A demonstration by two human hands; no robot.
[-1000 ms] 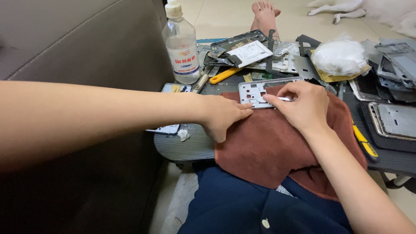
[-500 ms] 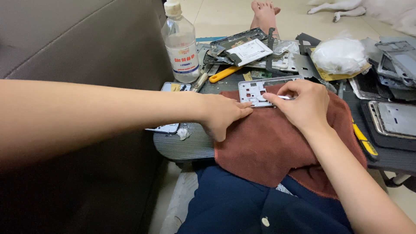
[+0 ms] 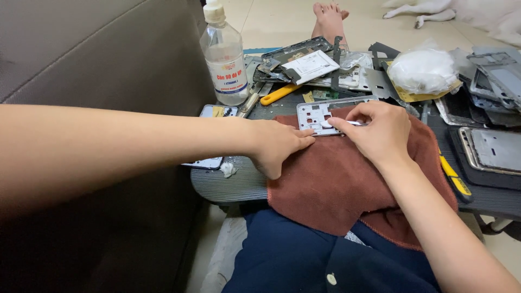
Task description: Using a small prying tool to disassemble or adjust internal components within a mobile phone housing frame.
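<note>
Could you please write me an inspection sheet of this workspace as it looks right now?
Surface: dark grey table, partly covered by a brown towel.
Job's things: silver phone frame lying on the towel; a thin light-coloured tool rests on it.
Clutter: clear plastic bottle, yellow-handled tool, pile of phone frames and plates, white plastic bag, more frames at the right.
Grippers: left hand presses flat by the frame's edge; right hand pinches the tool.
Cables: nothing seen.
Surroundings: grey sofa, tiled floor, a person's bare feet.
</note>
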